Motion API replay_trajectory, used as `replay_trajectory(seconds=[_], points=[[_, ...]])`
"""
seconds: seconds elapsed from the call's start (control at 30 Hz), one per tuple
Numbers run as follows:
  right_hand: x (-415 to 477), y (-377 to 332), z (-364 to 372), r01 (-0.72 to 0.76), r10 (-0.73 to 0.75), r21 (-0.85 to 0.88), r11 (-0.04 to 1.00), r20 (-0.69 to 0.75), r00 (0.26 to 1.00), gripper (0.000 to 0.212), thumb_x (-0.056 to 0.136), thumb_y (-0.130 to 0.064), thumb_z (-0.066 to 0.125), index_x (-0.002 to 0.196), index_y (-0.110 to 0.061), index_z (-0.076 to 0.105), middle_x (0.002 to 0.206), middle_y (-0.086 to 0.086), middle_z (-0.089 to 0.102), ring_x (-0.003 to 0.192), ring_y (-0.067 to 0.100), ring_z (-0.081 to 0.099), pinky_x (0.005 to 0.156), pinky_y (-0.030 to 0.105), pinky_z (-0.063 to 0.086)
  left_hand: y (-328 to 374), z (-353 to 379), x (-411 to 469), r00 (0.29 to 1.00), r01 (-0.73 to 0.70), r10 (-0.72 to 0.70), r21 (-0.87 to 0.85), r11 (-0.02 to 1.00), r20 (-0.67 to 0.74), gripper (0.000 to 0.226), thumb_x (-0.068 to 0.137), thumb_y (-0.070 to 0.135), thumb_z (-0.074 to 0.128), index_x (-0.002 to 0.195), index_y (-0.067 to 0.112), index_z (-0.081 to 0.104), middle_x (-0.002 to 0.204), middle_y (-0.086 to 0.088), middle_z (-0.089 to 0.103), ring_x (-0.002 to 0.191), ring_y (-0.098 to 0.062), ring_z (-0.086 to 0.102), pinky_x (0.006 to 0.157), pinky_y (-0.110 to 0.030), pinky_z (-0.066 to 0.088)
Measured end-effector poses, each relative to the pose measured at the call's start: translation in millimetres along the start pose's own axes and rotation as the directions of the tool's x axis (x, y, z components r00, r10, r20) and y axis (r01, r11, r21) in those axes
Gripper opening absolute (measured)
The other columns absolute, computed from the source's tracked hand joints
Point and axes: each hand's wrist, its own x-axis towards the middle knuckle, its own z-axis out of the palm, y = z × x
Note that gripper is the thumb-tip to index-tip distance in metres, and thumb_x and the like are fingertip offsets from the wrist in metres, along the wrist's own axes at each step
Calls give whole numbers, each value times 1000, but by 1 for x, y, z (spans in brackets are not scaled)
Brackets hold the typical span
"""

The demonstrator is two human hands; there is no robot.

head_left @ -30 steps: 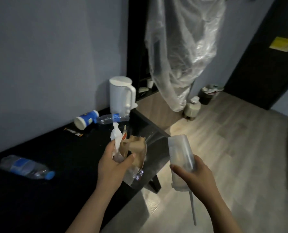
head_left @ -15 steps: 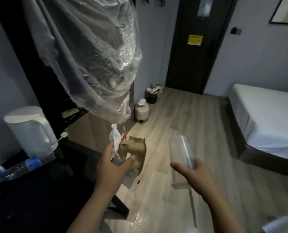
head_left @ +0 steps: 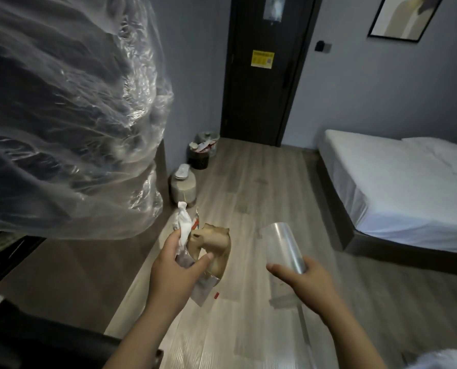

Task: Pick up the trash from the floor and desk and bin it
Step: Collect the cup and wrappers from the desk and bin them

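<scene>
Trash is filling both hands of a person standing over a pale wood-plank floor (head_left: pixel 262 182) in a dim bedroom. The left hand (head_left: pixel 174 270) is gripping a bundle, its fingers and thumb curling round a crumpled brown paper (head_left: pixel 214 243), a twisted white tissue (head_left: pixel 183 225) that is sticking up above the knuckles, and a clear wrapper (head_left: pixel 203 287) that is hanging below the palm. The right hand (head_left: pixel 306 280) is clasping a clear plastic cup (head_left: pixel 282 245), which is tilting up and away from the person with its wider end below the hand; a thin straw (head_left: pixel 306 332) is hanging down from that end. Both hands are hovering apart above the near part of the floor, where a small red scrap (head_left: pixel 216 295) is lying just below the left hand's bundle. A dark bin (head_left: pixel 199 161), already heaped with litter, is standing at the far left corner of the floor, against the wall and beside a dark door (head_left: pixel 248 102) that is bearing a yellow notice (head_left: pixel 262 59). A squat white-lidded container (head_left: pixel 183 185) is sitting near it along the wall. A clear plastic cover (head_left: pixel 75 115) is hanging at the left over the dark tabletop (head_left: pixel 22 342), and a white-sheeted bed (head_left: pixel 398 187) is lining the floor's right edge.
</scene>
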Motion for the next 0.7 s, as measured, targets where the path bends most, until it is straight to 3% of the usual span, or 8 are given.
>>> replay_trajectory(seconds=[0.2,0.3,0.4,0.53,0.7], points=[[103,-9,-14,-36,36,39,999,-8,999,44,66,-55,79,91,-22,64,82,-2,68,72,13,67,58,27,51,-5,55,92,1000,-20,20,55,998,3,53,72,20,80,111,46,55,101,17,67,98,-1,61,75,-18,46],[167,-16,-29,-34,34,38,999,-1,999,45,69,-54,77,93,-18,65,82,-2,67,72,12,66,55,23,46,1,92,145,999,-45,45,70,996,6,54,72,20,80,113,43,55,102,17,67,98,0,61,74,-16,44],[231,-30,-50,-39,38,43,998,19,999,52,68,-56,77,99,-16,64,87,0,67,75,14,66,57,24,46,9,128,201,999,-38,39,119,992,-4,60,70,23,82,123,30,55,111,11,65,106,-7,60,80,-17,45],[310,-49,-74,-29,27,41,999,41,999,51,69,-53,77,103,-18,62,90,-1,66,79,15,66,68,31,56,15,171,267,999,-27,32,157,987,-31,72,69,33,82,132,28,49,124,7,61,116,-13,56,97,-36,47],[402,-61,-80,-75,71,41,996,98,993,56,68,-53,77,108,-16,63,93,1,68,79,16,67,68,30,55,12,214,339,999,4,2,177,984,-32,75,71,30,81,138,23,45,132,5,56,122,-15,52,100,-35,44]])
